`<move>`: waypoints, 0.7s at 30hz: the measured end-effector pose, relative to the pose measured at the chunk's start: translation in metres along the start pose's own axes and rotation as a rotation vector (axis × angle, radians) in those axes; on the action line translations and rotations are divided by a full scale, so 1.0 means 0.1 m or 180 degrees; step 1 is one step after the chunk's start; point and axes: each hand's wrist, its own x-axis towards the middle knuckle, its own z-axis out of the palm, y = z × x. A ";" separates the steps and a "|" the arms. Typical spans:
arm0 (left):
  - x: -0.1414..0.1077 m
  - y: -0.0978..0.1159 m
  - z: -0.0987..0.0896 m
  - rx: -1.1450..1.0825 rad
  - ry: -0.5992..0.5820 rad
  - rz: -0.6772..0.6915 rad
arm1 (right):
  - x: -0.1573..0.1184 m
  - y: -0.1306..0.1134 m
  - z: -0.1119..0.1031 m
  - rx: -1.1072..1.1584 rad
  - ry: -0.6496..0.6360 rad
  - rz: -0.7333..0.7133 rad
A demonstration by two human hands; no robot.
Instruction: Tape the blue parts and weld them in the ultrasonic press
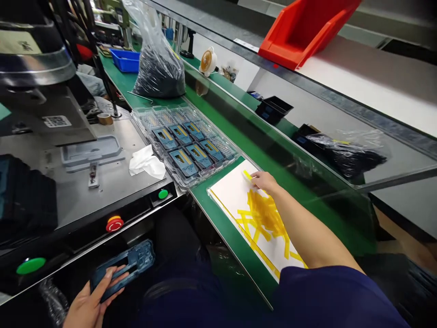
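My left hand (99, 296) grips a dark blue plastic housing (141, 257) with cut-outs, low at the left in front of the machine. Over a white board (230, 182) on the green bench, the fingers of my right hand (261, 181) pinch a short yellow strip (247, 175). Many more yellow strips (264, 212) lie in an overlapping heap on the board, just below that hand. Beyond the board, a clear plastic tray (186, 184) holds several blue housings (184, 162), each with a yellowish stripe.
On the left, a machine's metal table (119, 182) carries a grey fixture (90, 152), a white cloth (146, 162) and a red button (114, 223). A filled plastic bag (159, 68) stands behind the tray. A red bin (303, 34) sits on the upper shelf.
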 end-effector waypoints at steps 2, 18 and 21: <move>-0.01 0.03 0.07 -0.0269 -0.0038 -0.0263 | -0.13 -0.22 0.11 0.0432 -0.0204 -0.0407; -0.08 0.04 0.17 -0.0722 -0.0081 0.0046 | -1.21 -1.25 0.93 0.2021 -0.1961 -0.1904; -0.10 0.05 0.21 -0.0720 -0.0121 0.0126 | -1.42 -1.40 1.03 0.1905 -0.2313 -0.2149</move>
